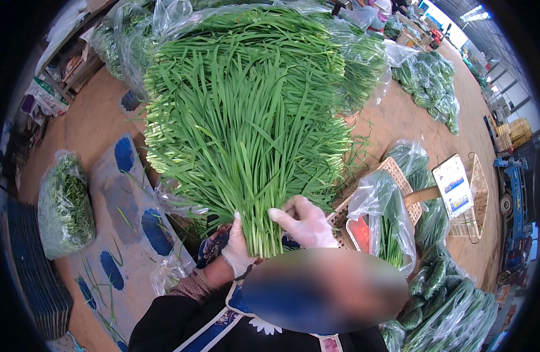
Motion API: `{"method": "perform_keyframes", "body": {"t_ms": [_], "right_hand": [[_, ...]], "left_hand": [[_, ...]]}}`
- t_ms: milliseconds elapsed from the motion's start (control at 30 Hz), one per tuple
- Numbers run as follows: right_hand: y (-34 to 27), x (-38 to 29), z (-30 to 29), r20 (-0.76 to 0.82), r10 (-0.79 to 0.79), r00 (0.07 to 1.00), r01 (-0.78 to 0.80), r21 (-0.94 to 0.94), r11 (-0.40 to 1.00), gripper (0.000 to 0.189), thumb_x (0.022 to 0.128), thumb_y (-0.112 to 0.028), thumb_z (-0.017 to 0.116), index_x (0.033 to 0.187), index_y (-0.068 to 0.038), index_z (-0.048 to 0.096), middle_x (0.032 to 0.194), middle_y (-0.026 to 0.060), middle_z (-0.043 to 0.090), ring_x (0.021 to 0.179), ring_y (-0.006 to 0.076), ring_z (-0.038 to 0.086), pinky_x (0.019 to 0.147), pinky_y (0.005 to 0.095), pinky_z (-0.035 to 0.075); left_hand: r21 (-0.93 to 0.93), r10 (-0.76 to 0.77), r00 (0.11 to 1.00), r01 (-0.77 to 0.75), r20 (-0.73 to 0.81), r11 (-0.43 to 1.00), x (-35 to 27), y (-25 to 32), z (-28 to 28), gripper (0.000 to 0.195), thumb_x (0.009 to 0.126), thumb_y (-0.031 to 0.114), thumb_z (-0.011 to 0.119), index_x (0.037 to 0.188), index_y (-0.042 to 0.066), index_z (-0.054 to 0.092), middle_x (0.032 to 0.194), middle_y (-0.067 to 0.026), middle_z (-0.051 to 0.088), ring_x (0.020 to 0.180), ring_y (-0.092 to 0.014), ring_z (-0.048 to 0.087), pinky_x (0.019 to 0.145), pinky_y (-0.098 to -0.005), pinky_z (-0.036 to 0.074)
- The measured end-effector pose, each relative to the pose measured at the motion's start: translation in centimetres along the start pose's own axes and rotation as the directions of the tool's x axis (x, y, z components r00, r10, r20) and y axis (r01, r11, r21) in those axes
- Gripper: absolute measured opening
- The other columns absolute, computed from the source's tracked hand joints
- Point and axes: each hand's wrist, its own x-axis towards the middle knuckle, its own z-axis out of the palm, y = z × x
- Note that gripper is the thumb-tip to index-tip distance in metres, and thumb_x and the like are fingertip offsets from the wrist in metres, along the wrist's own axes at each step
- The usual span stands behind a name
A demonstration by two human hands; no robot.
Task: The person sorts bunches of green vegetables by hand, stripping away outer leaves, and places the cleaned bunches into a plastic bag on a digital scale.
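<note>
My left hand (237,247), in a whitish thin glove, is closed around the pale stem ends of a bunch of garlic chives (256,176). The leaves fan out away from me over a large stack of chives (314,57), its cut ends showing along both sides. On the right of the bunch, my right hand (306,223), gloved the same way, has its thumb at the stems with the other fingers curled. Whether it grips any stems I cannot tell. A blurred oval hides part of my front and right arm.
To my right, a plastic crate (395,169) stands by a scale display (452,187) and a clear bag of chives (388,237). More bagged greens (450,312) lie at lower right. On the left are a worn grey-blue board (124,189) and a bagged bundle (67,207). People sit far back.
</note>
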Motion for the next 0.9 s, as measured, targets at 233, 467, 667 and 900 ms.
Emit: {"method": "perform_keyframes", "body": {"t_ms": [233, 467, 667, 900], "right_hand": [[-0.3, -2.1, -1.2, 0.197, 0.011, 0.98, -0.177, 0.856, 0.485, 0.024, 0.092, -0.023, 0.06, 0.094, 0.0, 0.062, 0.091, 0.0137, 0.069, 0.066, 0.0125, 0.064, 0.059, 0.0259, 0.051], [2.1, -5.4, -7.1, 0.819, 0.068, 0.569, -0.127, 0.006, 0.992, 0.043, 0.089, -0.037, 0.063, 0.116, -0.004, 0.061, 0.097, 0.0158, 0.069, 0.062, 0.0182, 0.066, 0.052, 0.0276, 0.051], [-1.7, -4.0, -4.7, 0.231, -0.186, 0.955, 0.233, -0.193, 0.953, 0.05, 0.082, -0.051, 0.064, 0.109, -0.009, 0.058, 0.065, 0.0131, 0.062, 0.062, 0.0304, 0.064, 0.056, 0.0397, 0.051], [0.3, -1.7, 2.7, -0.144, -0.525, 0.839, 0.505, -0.156, 0.849, 0.016, 0.082, -0.018, 0.07, 0.084, -0.007, 0.059, 0.059, 0.0094, 0.056, 0.052, 0.0297, 0.059, 0.047, 0.0375, 0.045]], "left_hand": [[0.099, 0.038, 0.998, -0.042, 0.044, 0.994, 0.2, 0.9, -1.1, 0.086, 0.085, 0.072, 0.038, 0.14, 0.007, 0.039, 0.132, -0.0139, 0.052, 0.115, -0.024, 0.055, 0.091, -0.0393, 0.05], [0.031, -0.029, 0.982, 0.024, 0.188, 0.999, 0.8, 1.3, -1.6, 0.083, 0.086, 0.069, 0.04, 0.14, 0.006, 0.039, 0.135, -0.0138, 0.049, 0.106, -0.025, 0.058, 0.086, -0.0361, 0.051], [0.085, -0.091, 0.995, 0.087, 0.036, 0.993, 0.2, 0.0, -1.1, 0.07, 0.091, 0.063, 0.042, 0.13, 0.005, 0.048, 0.125, -0.012, 0.057, 0.107, -0.024, 0.059, 0.091, -0.0379, 0.049], [0.29, -0.034, 0.984, -0.019, 0.177, 0.957, -1.7, 0.9, 0.3, 0.087, 0.084, 0.074, 0.038, 0.139, 0.006, 0.038, 0.131, -0.0117, 0.053, 0.117, -0.023, 0.053, 0.101, -0.0377, 0.042]]}}
